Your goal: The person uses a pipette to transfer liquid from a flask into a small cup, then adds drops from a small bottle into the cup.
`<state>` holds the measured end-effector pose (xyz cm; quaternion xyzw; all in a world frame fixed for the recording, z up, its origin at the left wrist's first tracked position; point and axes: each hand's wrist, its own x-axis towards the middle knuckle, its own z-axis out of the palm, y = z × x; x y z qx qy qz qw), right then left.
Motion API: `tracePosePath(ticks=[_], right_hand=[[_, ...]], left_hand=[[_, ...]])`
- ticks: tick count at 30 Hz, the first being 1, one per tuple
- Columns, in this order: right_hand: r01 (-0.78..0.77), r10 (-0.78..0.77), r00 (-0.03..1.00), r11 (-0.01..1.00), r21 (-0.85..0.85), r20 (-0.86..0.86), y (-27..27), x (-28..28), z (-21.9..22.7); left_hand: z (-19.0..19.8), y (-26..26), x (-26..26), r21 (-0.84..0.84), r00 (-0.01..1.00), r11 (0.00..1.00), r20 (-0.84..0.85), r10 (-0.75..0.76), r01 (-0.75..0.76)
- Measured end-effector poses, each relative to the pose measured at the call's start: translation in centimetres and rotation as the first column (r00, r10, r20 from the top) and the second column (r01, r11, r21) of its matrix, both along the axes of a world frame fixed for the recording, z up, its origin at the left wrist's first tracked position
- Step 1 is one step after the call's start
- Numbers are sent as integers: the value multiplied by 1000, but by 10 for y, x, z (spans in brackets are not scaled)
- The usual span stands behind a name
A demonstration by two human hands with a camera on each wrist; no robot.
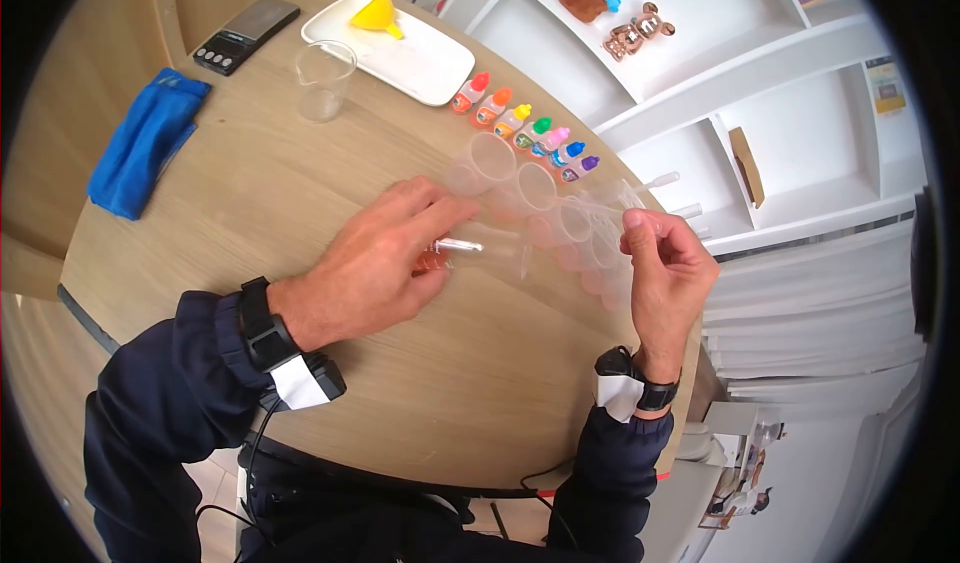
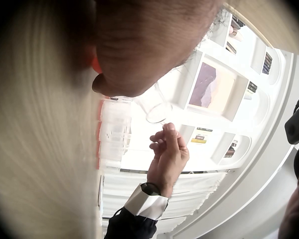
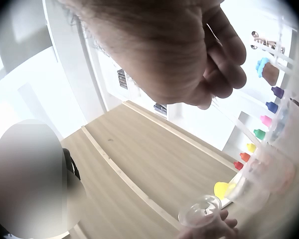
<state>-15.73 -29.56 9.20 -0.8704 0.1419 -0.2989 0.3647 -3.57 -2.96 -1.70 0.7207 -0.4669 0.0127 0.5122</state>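
My left hand [image 1: 360, 263] curls round a clear plastic cup [image 1: 500, 251] with orange-red colour near its base; the same cup [image 3: 194, 213] shows at the bottom of the right wrist view. My right hand [image 1: 668, 263] pinches the end of a thin clear stick or pipette [image 1: 598, 209], its fingers curled, above the right part of the table. That tool extends leftward over several clear cups [image 1: 483, 158] standing in a row. Reddish colour shows at the bottoms of the cups. The far tip of the tool is hard to make out.
Small dropper bottles [image 1: 513, 120] with coloured caps line the far edge. Beyond them lie a white tray [image 1: 430, 71] with a yellow funnel [image 1: 377, 16], a glass beaker [image 1: 325, 88], a black scale [image 1: 247, 35] and a blue cloth [image 1: 148, 143]. White shelves [image 1: 690, 113] stand behind.
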Motion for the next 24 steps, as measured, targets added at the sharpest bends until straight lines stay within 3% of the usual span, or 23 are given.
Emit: tracePosePath(ticks=[7, 14, 24], right_hand=[[13, -21, 995, 997, 73, 98, 11, -27, 19], [8, -20, 995, 992, 123, 93, 27, -69, 34], [-174, 168, 981, 983, -59, -95, 67, -20, 3]], left_hand=[[0, 0, 0, -11, 1000, 1000, 9, 6, -6], [-1, 0, -1, 14, 1000, 1000, 0, 6, -6], [1, 0, 0, 39, 1000, 999, 2, 11, -11]])
